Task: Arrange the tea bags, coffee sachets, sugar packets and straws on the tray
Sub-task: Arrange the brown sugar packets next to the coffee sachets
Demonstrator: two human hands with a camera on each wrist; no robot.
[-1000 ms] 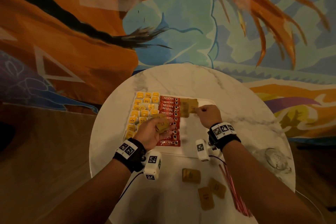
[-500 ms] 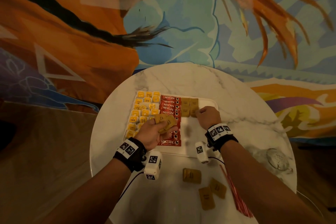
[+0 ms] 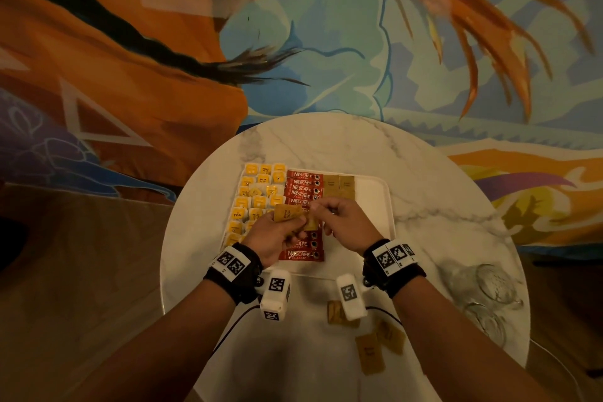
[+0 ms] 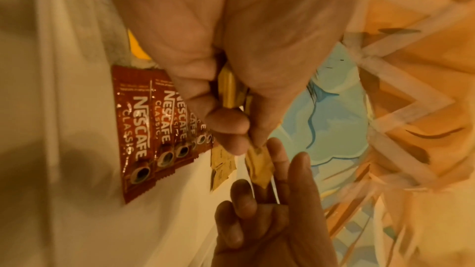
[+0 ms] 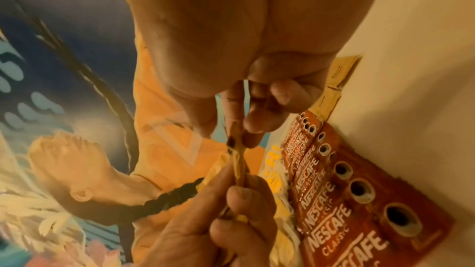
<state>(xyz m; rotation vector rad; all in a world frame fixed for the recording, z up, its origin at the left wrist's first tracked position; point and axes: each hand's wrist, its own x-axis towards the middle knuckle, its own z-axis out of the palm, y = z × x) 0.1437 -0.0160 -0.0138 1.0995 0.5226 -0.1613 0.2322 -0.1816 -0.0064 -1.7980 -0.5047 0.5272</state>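
A white tray (image 3: 375,192) on the round marble table carries yellow tea bags (image 3: 257,186) on its left, a column of red Nescafe coffee sachets (image 3: 303,188) in the middle and brown sugar packets (image 3: 339,183) at the far end beside them. Above the sachets my left hand (image 3: 293,225) grips a small stack of sugar packets (image 3: 287,213). My right hand (image 3: 318,207) meets it and pinches one packet (image 5: 237,161) of that stack between thumb and fingers. In the left wrist view that packet (image 4: 259,163) sticks out between both hands. No straws show.
Three loose sugar packets (image 3: 368,352) lie on the marble near me, one half under the right wrist camera. Clear glasses (image 3: 492,284) stand at the table's right edge. The tray's right part (image 3: 372,222) is bare white. A painted wall rises behind the table.
My right hand left the sugar packets laid at the tray's far end and came back to my left hand, where it now pinches a packet from the held stack.
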